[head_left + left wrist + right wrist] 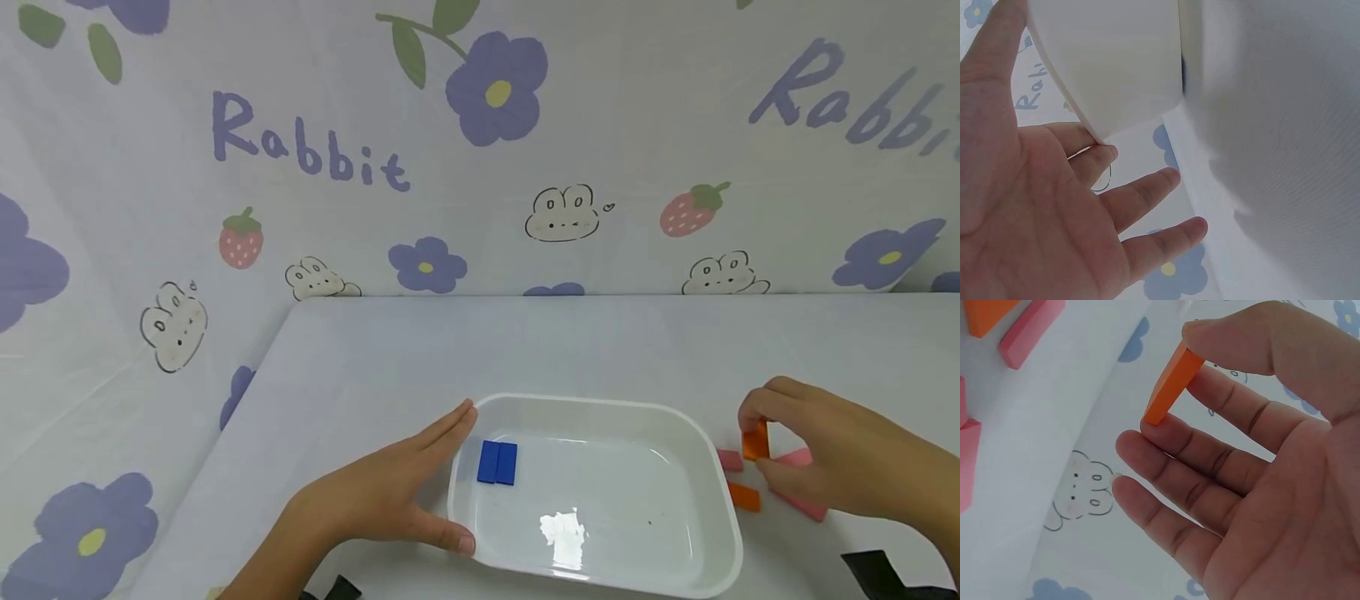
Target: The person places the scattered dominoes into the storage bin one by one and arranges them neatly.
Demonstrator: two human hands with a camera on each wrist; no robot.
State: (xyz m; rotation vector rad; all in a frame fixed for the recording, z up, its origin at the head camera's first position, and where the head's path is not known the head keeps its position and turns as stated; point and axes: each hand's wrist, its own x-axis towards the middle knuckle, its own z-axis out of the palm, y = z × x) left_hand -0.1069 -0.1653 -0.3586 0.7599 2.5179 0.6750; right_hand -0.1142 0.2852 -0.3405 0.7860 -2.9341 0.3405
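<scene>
My right hand (832,446) pinches an orange block (756,440) between thumb and fingertips, to the right of the white tray (600,407). In the right wrist view the orange block (1172,384) is thin and flat, held at its edges. My left hand (382,487) spans the tray's left end, fingers extended, with fingertips at the far corner and thumb at the near one. In the left wrist view two fingertips touch the tray's rim (1066,100). Two blue blocks (497,462) lie side by side inside the tray at its left.
Beneath and beside my right hand lie another orange block (744,497), a small pink block (729,460) and more pink pieces (802,483), partly hidden. A black strap-like object (873,573) is at the lower right. A printed cloth (600,125) hangs behind the white table (375,350).
</scene>
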